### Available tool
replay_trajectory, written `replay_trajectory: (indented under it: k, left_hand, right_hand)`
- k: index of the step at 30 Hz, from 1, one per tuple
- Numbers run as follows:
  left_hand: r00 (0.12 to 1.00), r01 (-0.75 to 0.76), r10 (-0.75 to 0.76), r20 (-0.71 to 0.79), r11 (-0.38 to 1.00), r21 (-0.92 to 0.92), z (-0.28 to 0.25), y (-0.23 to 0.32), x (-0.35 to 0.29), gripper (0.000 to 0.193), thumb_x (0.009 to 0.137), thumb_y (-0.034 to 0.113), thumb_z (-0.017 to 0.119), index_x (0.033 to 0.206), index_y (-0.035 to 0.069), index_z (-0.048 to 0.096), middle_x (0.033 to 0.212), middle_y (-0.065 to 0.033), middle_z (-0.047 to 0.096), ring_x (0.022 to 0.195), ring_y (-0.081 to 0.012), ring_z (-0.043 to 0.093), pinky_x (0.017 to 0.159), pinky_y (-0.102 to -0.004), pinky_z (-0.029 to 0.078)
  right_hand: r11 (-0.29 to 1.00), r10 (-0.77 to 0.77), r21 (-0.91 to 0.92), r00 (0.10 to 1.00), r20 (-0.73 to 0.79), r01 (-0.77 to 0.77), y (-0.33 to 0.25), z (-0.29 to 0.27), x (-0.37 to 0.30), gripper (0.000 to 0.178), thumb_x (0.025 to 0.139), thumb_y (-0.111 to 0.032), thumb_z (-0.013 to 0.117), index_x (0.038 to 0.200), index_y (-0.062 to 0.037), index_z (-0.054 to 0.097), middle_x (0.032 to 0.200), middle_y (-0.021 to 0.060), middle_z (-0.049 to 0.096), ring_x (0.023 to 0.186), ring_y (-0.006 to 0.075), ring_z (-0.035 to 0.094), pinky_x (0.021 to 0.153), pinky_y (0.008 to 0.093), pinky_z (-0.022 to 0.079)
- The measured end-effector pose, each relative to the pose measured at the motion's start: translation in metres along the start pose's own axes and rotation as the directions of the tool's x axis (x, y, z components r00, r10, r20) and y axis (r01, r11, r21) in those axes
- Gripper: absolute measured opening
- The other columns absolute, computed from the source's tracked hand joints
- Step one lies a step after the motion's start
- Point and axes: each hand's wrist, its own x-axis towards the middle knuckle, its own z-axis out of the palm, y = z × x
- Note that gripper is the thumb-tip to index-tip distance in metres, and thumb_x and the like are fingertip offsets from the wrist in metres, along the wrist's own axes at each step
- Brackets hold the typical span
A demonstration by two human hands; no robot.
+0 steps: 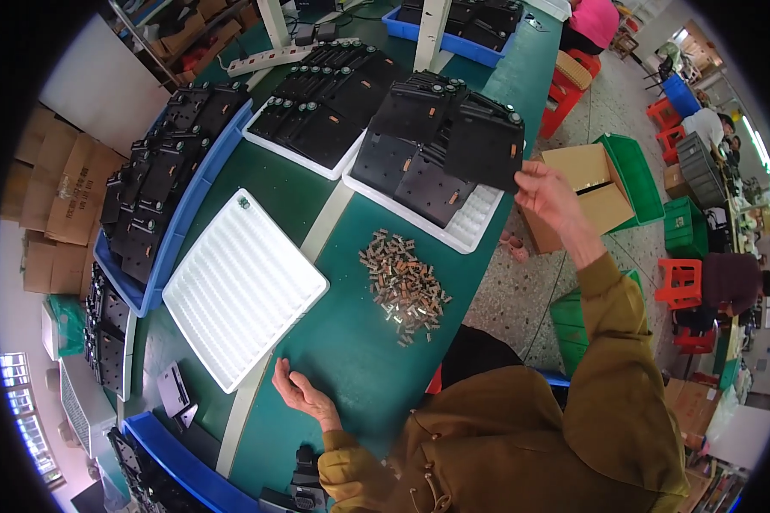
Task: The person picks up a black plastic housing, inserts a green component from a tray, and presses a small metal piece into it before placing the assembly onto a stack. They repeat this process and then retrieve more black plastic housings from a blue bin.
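My right hand (pixel 546 195) pinches the edge of a flat black plastic panel (pixel 485 141) between thumb and fingers. That panel is over a white tray (pixel 453 237) loaded with similar black panels (pixel 432 186) that carry small round fittings and copper-coloured pieces. Palm partly up and fingers loosely bent, my left hand (pixel 302 393) holds nothing and hovers near the green table's front edge. Close to it lies a ribbed white tray (pixel 244 291) with a small greenish object in its far corner. Between my hands sits a heap of small metal parts (pixel 405 286).
More black panels fill a white tray (pixel 316 162) at the back and a blue tray (pixel 150 291) at left. A black device (pixel 306 479) stands by my left sleeve. Right of the table are a cardboard box (pixel 586 167), green crates (pixel 633 184), red stools (pixel 680 282) and other people.
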Motion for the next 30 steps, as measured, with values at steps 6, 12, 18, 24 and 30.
replay_trajectory:
  k: [6, 12, 18, 24, 30]
  left_hand:
    - [1.0, -0.009, 0.009, -0.004, 1.0, 0.009, -0.001, -0.003, -0.001, 0.04, 0.102, 0.028, 0.049, 0.127, -0.001, 0.057, 0.116, -0.0095, 0.057, 0.109, -0.0213, 0.056, 0.093, -0.0336, 0.044]
    - [1.0, 0.004, -0.004, 0.002, 0.999, 0.041, -0.001, -0.002, -0.002, 0.038, 0.102, 0.026, 0.048, 0.126, -0.002, 0.057, 0.116, -0.0099, 0.056, 0.109, -0.0216, 0.057, 0.093, -0.0342, 0.045]
    - [1.0, 0.005, -0.006, 0.005, 0.998, 0.062, -0.001, 0.001, -0.001, 0.035, 0.099, 0.019, 0.048, 0.125, -0.003, 0.057, 0.115, -0.0119, 0.056, 0.107, -0.0238, 0.057, 0.093, -0.0355, 0.045]
    - [1.0, 0.017, -0.019, 0.02, 0.995, 0.094, 0.0, 0.004, 0.0, 0.034, 0.097, 0.014, 0.048, 0.124, -0.003, 0.058, 0.114, -0.0138, 0.056, 0.105, -0.0259, 0.058, 0.093, -0.037, 0.046]
    - [1.0, 0.011, -0.013, 0.023, 0.993, 0.114, 0.0, 0.003, 0.0, 0.034, 0.096, 0.014, 0.048, 0.124, -0.003, 0.058, 0.113, -0.014, 0.056, 0.105, -0.0262, 0.058, 0.092, -0.0372, 0.046]
  right_hand:
    - [0.993, 0.081, 0.093, 0.995, -0.06, -0.075, -0.004, -0.017, 0.044, 0.02, 0.088, -0.001, 0.067, 0.106, -0.0042, 0.06, 0.089, 0.0023, 0.065, 0.071, 0.0137, 0.061, 0.068, 0.0311, 0.055]
    - [0.975, 0.176, 0.16, 0.977, -0.121, -0.156, 0.005, -0.022, 0.058, 0.019, 0.089, -0.001, 0.066, 0.106, -0.0045, 0.059, 0.089, 0.003, 0.063, 0.073, 0.0142, 0.06, 0.071, 0.0315, 0.054]
    - [0.966, 0.185, 0.22, 0.954, -0.238, -0.133, 0.009, -0.026, 0.078, 0.018, 0.09, 0.0, 0.065, 0.106, -0.004, 0.059, 0.089, 0.0037, 0.063, 0.072, 0.0149, 0.059, 0.07, 0.0325, 0.055]
    - [0.962, 0.173, 0.243, 0.964, -0.202, -0.122, 0.009, -0.046, 0.108, 0.025, 0.09, -0.001, 0.065, 0.108, -0.0097, 0.051, 0.09, 0.0032, 0.062, 0.073, 0.0155, 0.061, 0.071, 0.0336, 0.056]
    - [0.963, 0.214, 0.212, 0.949, -0.233, -0.165, 0.016, -0.037, 0.123, 0.015, 0.091, -0.002, 0.064, 0.099, -0.0089, 0.054, 0.088, 0.0025, 0.061, 0.072, 0.0149, 0.06, 0.07, 0.0321, 0.056]
